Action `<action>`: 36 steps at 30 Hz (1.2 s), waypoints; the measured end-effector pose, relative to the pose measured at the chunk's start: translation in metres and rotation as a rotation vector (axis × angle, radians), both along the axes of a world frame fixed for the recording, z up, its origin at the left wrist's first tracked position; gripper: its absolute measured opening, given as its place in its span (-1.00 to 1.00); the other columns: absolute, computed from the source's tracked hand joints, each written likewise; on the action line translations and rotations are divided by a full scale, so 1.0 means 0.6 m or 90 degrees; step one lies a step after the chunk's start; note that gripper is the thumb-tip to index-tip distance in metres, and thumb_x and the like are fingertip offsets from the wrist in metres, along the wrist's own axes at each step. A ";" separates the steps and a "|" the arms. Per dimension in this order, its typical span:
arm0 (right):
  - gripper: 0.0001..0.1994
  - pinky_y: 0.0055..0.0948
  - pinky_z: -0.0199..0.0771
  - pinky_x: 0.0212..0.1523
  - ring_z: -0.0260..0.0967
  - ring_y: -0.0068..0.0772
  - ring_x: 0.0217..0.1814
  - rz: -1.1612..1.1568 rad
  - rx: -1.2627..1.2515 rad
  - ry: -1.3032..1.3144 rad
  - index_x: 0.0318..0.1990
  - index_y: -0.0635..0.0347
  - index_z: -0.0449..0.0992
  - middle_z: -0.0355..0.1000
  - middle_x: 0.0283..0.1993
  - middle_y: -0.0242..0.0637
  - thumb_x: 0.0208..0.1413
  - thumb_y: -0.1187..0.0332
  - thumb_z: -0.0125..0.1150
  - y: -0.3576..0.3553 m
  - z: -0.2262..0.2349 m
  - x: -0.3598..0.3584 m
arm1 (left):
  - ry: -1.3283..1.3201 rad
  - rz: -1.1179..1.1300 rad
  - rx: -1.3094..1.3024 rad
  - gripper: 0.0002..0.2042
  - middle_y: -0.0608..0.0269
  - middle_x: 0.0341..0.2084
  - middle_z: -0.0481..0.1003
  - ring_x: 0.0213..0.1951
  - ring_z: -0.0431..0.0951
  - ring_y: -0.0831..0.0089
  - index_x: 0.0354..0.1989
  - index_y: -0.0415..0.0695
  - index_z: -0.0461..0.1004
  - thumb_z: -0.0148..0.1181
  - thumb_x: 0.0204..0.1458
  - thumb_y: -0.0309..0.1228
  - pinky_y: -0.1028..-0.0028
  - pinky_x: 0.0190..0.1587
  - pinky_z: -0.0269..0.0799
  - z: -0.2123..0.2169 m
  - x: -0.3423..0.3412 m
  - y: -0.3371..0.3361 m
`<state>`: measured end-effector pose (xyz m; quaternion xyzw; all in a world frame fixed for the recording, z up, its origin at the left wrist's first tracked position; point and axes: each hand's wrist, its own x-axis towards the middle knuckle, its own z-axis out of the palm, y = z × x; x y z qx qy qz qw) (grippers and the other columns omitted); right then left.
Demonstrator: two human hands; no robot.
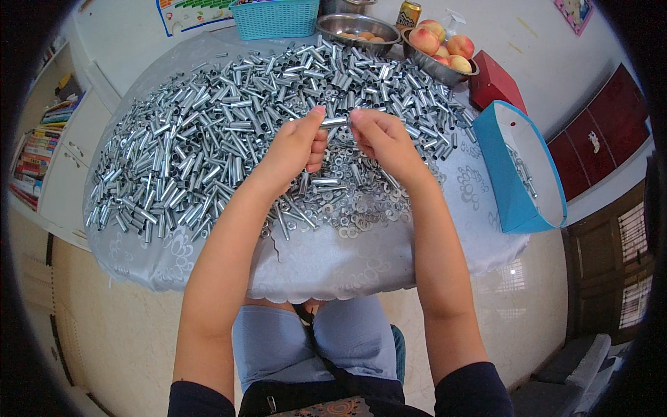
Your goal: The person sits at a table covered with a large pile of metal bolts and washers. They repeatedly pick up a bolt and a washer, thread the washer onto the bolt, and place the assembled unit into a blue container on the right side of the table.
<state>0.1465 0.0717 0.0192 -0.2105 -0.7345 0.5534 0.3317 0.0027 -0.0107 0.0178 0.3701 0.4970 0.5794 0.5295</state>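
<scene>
Above the pile, a short shiny metal tube [335,122] lies level between my two hands. My left hand [295,149] is closed, its thumb and fingers gripping the tube's left end. My right hand [385,142] pinches at the right end, where a thin dark edge shows; I cannot tell whether that is a separate washer. Beneath and around them spreads a big heap of loose metal tubes [201,132]. Flat washers [358,205] are strewn nearer to me, below my right hand. Several bolts [283,221] with nuts lie by my left forearm.
A silvery patterned cloth covers the table [333,267]. To the right stands a blue fabric bin [497,174] with bolt-like metal pieces inside. Along the back are a turquoise basket [274,19], a steel bowl [358,45], a bowl of peaches [451,69], a can [408,14] and a red box [495,80].
</scene>
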 end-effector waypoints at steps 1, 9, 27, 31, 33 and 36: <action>-0.69 -0.70 -0.06 -0.68 -0.04 -0.76 -0.69 -0.013 0.004 -0.004 -0.58 0.17 0.31 0.09 -0.70 -0.57 0.14 0.19 -0.05 0.001 -0.001 0.000 | 0.003 -0.005 0.003 -0.55 0.54 -0.80 -0.05 -0.76 -0.07 0.69 -0.75 0.04 -0.02 -0.17 0.09 -0.02 0.62 -0.70 -0.10 -0.001 -0.001 0.000; -0.68 -0.69 0.06 -0.62 0.06 -0.73 -0.66 -0.037 0.029 -0.062 -0.52 0.28 0.42 0.19 -0.70 -0.52 0.12 0.20 -0.02 0.003 0.000 0.000 | -0.024 -0.015 -0.035 -0.56 0.54 -0.80 -0.06 -0.77 -0.08 0.68 -0.75 0.04 -0.03 -0.17 0.10 -0.04 0.61 -0.72 -0.12 -0.008 -0.009 0.006; -0.75 -0.70 0.32 -0.31 0.32 -0.69 -0.35 -0.046 0.019 0.123 -0.16 0.26 0.46 0.40 -0.36 -0.42 -0.08 0.51 0.19 0.006 0.013 0.007 | -0.230 -0.067 -0.067 -0.62 0.56 -0.81 -0.07 -0.78 -0.10 0.69 -0.71 0.05 0.02 -0.20 0.12 -0.12 0.62 -0.74 -0.15 -0.011 -0.017 0.011; -0.75 -0.68 0.36 -0.25 0.34 -0.63 -0.29 -0.022 -0.072 0.175 -0.19 0.31 0.46 0.42 -0.31 -0.34 -0.11 0.55 0.21 0.000 0.014 0.004 | -0.244 -0.094 -0.048 -0.62 0.56 -0.81 -0.08 -0.78 -0.10 0.69 -0.71 0.06 0.01 -0.21 0.13 -0.11 0.62 -0.74 -0.14 -0.006 -0.013 0.007; -0.75 -0.68 0.35 -0.26 0.34 -0.64 -0.29 -0.028 -0.062 0.187 -0.19 0.29 0.47 0.43 -0.31 -0.35 -0.11 0.54 0.21 -0.002 0.015 0.002 | -0.242 -0.095 -0.037 -0.61 0.56 -0.81 -0.08 -0.78 -0.10 0.69 -0.71 0.06 0.01 -0.22 0.13 -0.11 0.63 -0.73 -0.14 -0.006 -0.014 0.007; -0.75 -0.68 0.33 -0.27 0.33 -0.66 -0.29 -0.050 -0.055 0.153 -0.20 0.26 0.48 0.43 -0.32 -0.36 -0.12 0.53 0.23 -0.006 0.019 0.002 | -0.237 -0.099 -0.032 -0.61 0.56 -0.81 -0.08 -0.78 -0.10 0.70 -0.72 0.06 0.01 -0.22 0.13 -0.10 0.63 -0.73 -0.14 -0.006 -0.013 0.006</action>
